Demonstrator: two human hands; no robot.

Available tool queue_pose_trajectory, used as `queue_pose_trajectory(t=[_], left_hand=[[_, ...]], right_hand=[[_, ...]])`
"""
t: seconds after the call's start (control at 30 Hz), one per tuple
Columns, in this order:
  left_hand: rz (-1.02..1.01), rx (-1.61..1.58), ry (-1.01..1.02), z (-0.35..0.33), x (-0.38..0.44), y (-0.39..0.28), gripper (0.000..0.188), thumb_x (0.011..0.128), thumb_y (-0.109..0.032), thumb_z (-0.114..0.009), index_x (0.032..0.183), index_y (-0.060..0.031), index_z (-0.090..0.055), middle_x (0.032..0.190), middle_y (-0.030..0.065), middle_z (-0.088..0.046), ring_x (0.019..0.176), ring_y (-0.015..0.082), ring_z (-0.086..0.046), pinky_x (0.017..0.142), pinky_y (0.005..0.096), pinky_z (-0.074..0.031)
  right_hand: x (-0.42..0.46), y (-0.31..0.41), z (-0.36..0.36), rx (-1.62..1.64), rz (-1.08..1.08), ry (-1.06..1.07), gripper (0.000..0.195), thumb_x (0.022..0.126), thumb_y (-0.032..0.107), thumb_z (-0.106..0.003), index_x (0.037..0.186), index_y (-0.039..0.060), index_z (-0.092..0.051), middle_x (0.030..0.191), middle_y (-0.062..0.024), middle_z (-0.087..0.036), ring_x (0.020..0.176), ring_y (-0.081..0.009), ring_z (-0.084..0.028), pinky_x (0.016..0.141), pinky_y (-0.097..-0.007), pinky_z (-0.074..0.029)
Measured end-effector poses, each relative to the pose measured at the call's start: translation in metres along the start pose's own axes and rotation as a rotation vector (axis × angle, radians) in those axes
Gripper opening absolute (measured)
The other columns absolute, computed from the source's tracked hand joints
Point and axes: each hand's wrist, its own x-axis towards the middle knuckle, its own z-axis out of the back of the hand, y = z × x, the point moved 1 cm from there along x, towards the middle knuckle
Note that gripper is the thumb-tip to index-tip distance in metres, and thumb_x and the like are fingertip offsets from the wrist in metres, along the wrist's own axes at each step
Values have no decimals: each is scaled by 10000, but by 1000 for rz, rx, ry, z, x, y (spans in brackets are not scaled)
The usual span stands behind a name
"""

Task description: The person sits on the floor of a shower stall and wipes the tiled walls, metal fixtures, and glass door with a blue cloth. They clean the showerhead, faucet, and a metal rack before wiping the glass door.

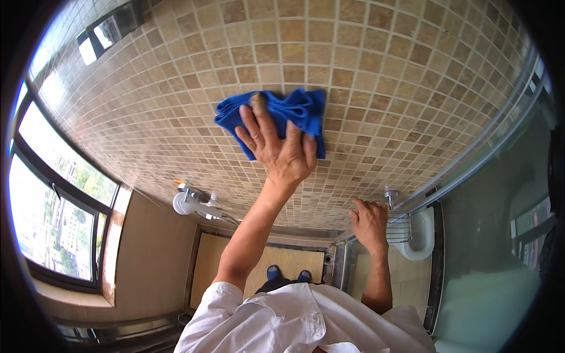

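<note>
My left hand (282, 152) presses a folded blue cloth (291, 110) flat against the mosaic-tiled wall (362, 79). Its fingers are spread over the cloth, and the fabric bunches up beyond the fingertips. Lower and to the right, my right hand (370, 223) hangs near the wall with loosely bent fingers and the thumb apart. I see nothing in it; whether it touches the rail behind it is unclear. Close beside that hand, a round metal wall fitting (391, 194) sticks out from the tiles.
A white hand shower (192, 205) hangs on the wall at left, near a dark-framed window (57, 207). At right are a glass panel (485, 220), a wire rack (399, 229) and a white toilet (421, 242). My feet stand on a ribbed mat (300, 260). A metal fixture (110, 31) sits upper left.
</note>
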Motion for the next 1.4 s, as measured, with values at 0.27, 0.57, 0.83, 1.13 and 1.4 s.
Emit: queue_pose_trajectory(t=[0.27,0.57,0.83,1.13,1.4], left_hand=[[-333,-175,306,-34,-86,-73,292,873,-387,-681,1146,-293,-725,1509,145,-525,1385,405,-420,1148,595,-163],[-274,-93,211,-24,-89,-38,253,862,-298,-706,1081,-171,-714,1447,320,-521,1364,559,-410,1163,688,-86],[-511,-281,367,-53,-47,-143,329,868,-261,-693,1196,-238,-713,1547,50,-517,1424,277,-459,1100,560,-324],[-616,-267,484,-47,-86,-111,289,877,-235,-710,1165,-215,-727,1518,25,-553,1374,248,-513,987,532,-414],[-538,-361,133,-61,50,-212,430,872,-240,-752,1256,-77,-653,1547,199,-475,1409,371,-471,1060,633,-358]], right_hand=[[-6,-6,8,139,62,-161,111,879,107,-709,973,48,-706,818,-114,-715,790,-320,-673,826,-451,-457],[-16,-24,1,768,-125,-571,47,925,35,-692,959,7,-709,759,-96,-707,679,-182,-680,631,-328,-518],[-31,-39,2,1395,-355,-937,94,976,60,-688,989,-25,-725,716,-2,-624,607,-76,-552,572,-231,-431],[-37,-45,-10,1464,-422,-785,96,972,62,-691,994,-26,-723,720,4,-609,610,-69,-532,569,-236,-442],[-48,-42,-13,1098,-356,-802,89,984,58,-687,1014,-20,-717,718,2,-642,610,-39,-553,547,-211,-453]])
